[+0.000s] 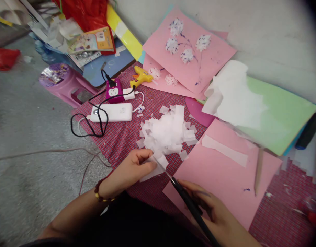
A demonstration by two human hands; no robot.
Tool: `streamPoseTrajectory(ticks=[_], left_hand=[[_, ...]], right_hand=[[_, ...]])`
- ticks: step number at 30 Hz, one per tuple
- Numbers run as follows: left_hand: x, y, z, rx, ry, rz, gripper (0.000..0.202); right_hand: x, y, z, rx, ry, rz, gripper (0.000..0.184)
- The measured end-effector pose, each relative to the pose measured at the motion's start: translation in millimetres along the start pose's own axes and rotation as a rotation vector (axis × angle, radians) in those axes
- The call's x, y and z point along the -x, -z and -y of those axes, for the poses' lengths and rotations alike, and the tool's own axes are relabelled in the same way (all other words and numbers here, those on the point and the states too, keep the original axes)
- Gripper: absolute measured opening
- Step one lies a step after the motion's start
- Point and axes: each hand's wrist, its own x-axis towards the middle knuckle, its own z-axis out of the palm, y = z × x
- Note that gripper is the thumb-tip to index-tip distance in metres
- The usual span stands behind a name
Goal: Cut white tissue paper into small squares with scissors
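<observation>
The table [122, 137], under a red checked cloth, carries everything. A pink sheet [225, 171] lies under and beyond the right grip [206, 209]. Just past both grips sits a pile [168, 132] of white paper squares. A power bank [111, 112] lies farther off, beyond the left grip [133, 168].

The right grip is closed round black scissors [185, 197], whose blades meet the strip [149, 175]. The left grip pinches that white strip between thumb and fingers, just left of the blades.

The strip looks like thin tissue: light, limp and easily torn. It is best held close to the cut line. No writing is readable; the power bank's mark is too faint.
</observation>
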Motion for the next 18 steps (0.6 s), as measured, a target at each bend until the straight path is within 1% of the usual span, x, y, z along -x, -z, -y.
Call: streamPoseTrajectory(ticks=[4, 7, 9, 10, 12, 14, 16, 18], left_hand=[[-3, 0.4, 1, 0.048, -0.023, -0.005, 0.022], [-2, 8.8, 8, 0.102, -0.001, 0.080, 0.028], [0, 16.0, 11, 0.087, 0.017, 0.147, 0.030], [2, 18.9, 13, 0.067, 0.022, 0.160, 0.030], [4, 21.9, 13, 0.027, 0.027, 0.144, 0.027], [5, 20.9, 11, 0.014, 0.009, 0.108, 0.024], [4, 18.0, 10, 0.028, -0.041, 0.068, 0.020], [1, 15.6, 8, 0.049, -0.103, 0.003, 0.017]], right_hand=[[-6, -3, 11, -0.055, 0.014, 0.012, 0.052], [-8, -4, 15, -0.102, 0.010, 0.000, 0.053], [-8, -3, 17, -0.121, -0.010, -0.021, 0.055], [-8, -3, 17, -0.127, -0.026, -0.023, 0.056], [-7, -1, 17, -0.135, -0.059, -0.008, 0.057], [-6, 1, 17, -0.126, -0.067, 0.017, 0.059], [-3, 5, 16, -0.088, -0.022, 0.033, 0.062], [0, 9, 17, -0.035, 0.026, 0.059, 0.068]])
